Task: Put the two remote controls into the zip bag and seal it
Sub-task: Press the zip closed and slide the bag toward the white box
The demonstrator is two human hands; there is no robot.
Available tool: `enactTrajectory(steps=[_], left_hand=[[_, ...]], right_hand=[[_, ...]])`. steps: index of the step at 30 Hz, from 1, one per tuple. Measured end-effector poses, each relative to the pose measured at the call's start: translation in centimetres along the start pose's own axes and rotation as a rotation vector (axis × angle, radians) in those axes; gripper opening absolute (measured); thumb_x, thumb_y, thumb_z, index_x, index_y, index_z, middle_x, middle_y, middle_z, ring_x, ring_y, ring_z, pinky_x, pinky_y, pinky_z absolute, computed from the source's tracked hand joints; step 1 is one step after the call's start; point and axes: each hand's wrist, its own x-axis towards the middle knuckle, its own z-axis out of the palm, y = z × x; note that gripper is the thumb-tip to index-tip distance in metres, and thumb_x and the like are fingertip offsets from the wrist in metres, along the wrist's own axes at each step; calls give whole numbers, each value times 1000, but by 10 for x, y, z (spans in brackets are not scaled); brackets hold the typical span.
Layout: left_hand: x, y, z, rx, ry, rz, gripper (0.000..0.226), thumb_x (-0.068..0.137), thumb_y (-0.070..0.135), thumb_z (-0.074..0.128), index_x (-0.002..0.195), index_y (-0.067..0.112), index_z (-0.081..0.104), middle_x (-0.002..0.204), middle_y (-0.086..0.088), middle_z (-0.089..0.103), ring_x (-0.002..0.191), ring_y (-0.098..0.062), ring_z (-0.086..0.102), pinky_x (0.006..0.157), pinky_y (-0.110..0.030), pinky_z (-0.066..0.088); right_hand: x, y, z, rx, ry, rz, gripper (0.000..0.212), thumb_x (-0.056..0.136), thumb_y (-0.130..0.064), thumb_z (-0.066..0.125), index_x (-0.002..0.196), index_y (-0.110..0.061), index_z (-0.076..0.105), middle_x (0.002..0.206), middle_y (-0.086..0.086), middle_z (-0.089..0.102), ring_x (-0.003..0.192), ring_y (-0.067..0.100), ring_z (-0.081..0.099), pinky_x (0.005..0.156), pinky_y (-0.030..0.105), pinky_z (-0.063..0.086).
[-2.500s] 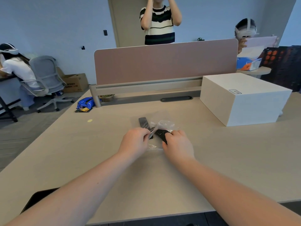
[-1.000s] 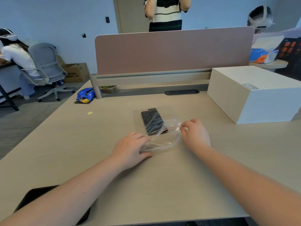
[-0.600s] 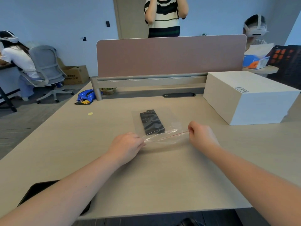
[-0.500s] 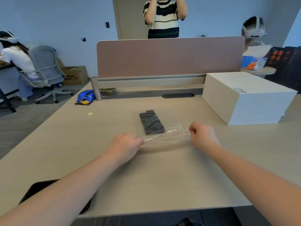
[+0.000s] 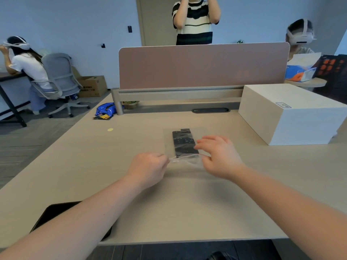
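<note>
Item 1: zip bag [image 5: 185, 145], clear plastic, flat on the desk [image 5: 187, 199], long axis running away from the person. Mouth edge at the near end, lying crosswise between the 2 hands.

Item 2: remote controls [image 5: 184, 142], black, inside the bag, side by side and aligned with its long axis; near ends just short of the mouth.

Item 3: left hand [image 5: 148, 168], fingers closed, pinching the left corner of the mouth strip.

Item 4: right hand [image 5: 218, 156], fingers spread and loosely curled, hovering over the right part of the mouth; thumb low by the strip, contact with the plastic cannot be told. This hand is nearer the unsealed stretch.

Judgement: contents loaded; sealing in progress. The strip lies left-to-right, so the closing press likely runs along it while the left pinch anchors the end.

Surroundings: white box [image 5: 293, 113] well apart to the right; dark tablet [image 5: 56, 214] at the near edge, left; yellow dot sticker [image 5: 110, 129] far left. Nothing obstructs the strip.
</note>
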Motion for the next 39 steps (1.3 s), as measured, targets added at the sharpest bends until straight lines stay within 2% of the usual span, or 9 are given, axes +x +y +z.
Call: enactTrajectory(steps=[2, 5, 8, 10, 16, 21, 29, 35, 39], left_hand=[[0, 1, 0, 3, 10, 7, 39, 85, 36, 35, 65, 15, 61, 58, -1, 66, 52, -29, 62, 37, -27, 46], [-1, 3, 1, -29, 33, 11, 38, 86, 36, 38, 65, 15, 62, 57, -1, 64, 52, -28, 62, 36, -27, 44], [-4, 4, -1, -95, 68, 16, 36, 88, 37, 42, 68, 17, 63, 61, 0, 65, 55, -27, 62, 38, -27, 44], [-6, 2, -2, -138, 89, 16, 34, 89, 38, 43, 72, 18, 64, 66, 1, 67, 60, -26, 63, 40, -27, 47], [-7, -1, -1, -228, 112, -40, 33, 87, 37, 43, 77, 19, 68, 72, 2, 71, 63, -23, 66, 43, -29, 51], [-6, -1, 1, -228, 95, -50, 34, 86, 37, 43, 72, 19, 69, 67, 2, 69, 60, -23, 65, 42, -28, 50], [-7, 1, -5, -207, 73, -38, 30, 80, 29, 42, 64, 19, 65, 61, 6, 67, 54, -21, 63, 45, -14, 28], [-3, 0, -7, -203, 35, -43, 28, 75, 27, 40, 64, 22, 65, 63, 8, 68, 56, -19, 65, 40, -18, 40], [0, -3, -8, -231, 1, -111, 28, 75, 25, 42, 67, 21, 69, 69, 6, 72, 62, -20, 68, 45, -24, 48]], right_hand=[[1, -13, 10, -71, 76, -176, 40, 77, -36, 48, 103, -20, 73, 111, -4, 73, 113, 19, 62, 104, 40, 39], [9, -25, 27, -208, -85, -294, 32, 86, -41, 54, 104, -20, 70, 106, -1, 72, 111, 20, 61, 103, 35, 38], [17, -33, 39, -293, -36, -283, 11, 68, -30, 80, 63, -25, 71, 59, -4, 69, 66, 17, 67, 70, 26, 51], [20, -32, 44, -282, 42, -253, 27, 55, -28, 87, 44, -24, 62, 38, -5, 56, 44, 15, 59, 55, 20, 47], [23, -31, 45, -219, 145, -268, 22, 71, -32, 63, 50, -27, 65, 42, -6, 58, 48, 15, 61, 57, 23, 42], [24, -30, 49, -243, 174, -297, 21, 70, -32, 64, 50, -27, 67, 40, -4, 56, 44, 16, 58, 60, 26, 20], [26, -27, 58, -366, 173, -351, 25, 69, -31, 75, 47, -25, 65, 37, -3, 55, 41, 16, 56, 62, 27, 20], [27, -27, 59, -384, 218, -376, 26, 59, -18, 84, 45, -21, 61, 37, -4, 52, 40, 19, 53, 61, 28, 22], [30, -22, 61, -420, 212, -401, 23, 46, -5, 76, 49, -20, 59, 38, -5, 50, 43, 20, 52, 60, 29, 21]])
